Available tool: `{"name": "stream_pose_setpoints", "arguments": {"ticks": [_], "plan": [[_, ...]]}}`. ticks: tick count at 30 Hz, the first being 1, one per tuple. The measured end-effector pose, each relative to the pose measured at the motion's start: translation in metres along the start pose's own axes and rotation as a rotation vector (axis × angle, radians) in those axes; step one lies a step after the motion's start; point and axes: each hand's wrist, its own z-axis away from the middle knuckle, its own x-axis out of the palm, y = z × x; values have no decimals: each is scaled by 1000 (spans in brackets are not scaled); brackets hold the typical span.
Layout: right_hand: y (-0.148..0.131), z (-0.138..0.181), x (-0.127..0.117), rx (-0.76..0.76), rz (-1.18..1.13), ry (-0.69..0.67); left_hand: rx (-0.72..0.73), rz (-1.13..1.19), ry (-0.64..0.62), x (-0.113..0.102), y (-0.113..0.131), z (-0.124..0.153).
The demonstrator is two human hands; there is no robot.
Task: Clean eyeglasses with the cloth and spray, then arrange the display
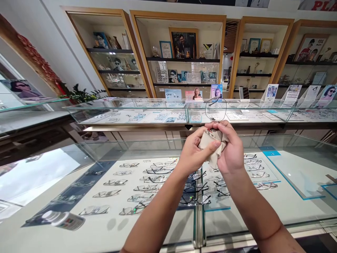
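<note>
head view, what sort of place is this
Probably an optician's or eyewear shop: rows of spectacles in a glass display case, a card picturing sunglasses, and a pair of glasses held with a cloth.

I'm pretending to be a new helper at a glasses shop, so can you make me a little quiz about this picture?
1. True or false: the white bottle is on the person's right-hand side.
2. Fill in the missing word: the left hand and the right hand both hold a beige ____.
3. What sticks up just above the two hands?

Key:
1. False; it is on the person's left.
2. Cloth.
3. An eyeglass lens.
</note>
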Motion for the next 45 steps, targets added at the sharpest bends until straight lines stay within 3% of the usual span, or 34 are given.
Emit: {"name": "stream_pose_setpoints", "arguments": {"ticks": [6, 9, 12, 18, 21, 28, 35, 37, 42, 45], "plan": [[13, 15, 11, -38, 26, 67, 133, -95, 285, 18, 0, 7], [14, 17, 14, -39, 12, 67, 130, -112, 319, 19, 3, 9], [9, 12, 12, -25, 14, 9, 80, -129, 227, 13, 9, 7], [-3, -1, -1, 1, 25, -52, -34, -47, -152, -17, 14, -1], [-1, -5, -4, -6, 52, -46, -58, -31, -206, -23, 6, -4], [16, 5, 9, -50, -22, 90, 47, -25, 109, -1, -11, -3], [20, 12, 12, -25, 6, 31, 174, -132, 340, 8, -8, 4], [15, 9, 10, -13, 7, -19, 167, -125, 304, 6, -2, 4], [-3, -1, 3, 26, 53, -122, -39, -30, 0, -13, 10, 0], [-9, -6, -2, 43, 90, -147, -118, 73, -50, -22, 10, -3]]}}
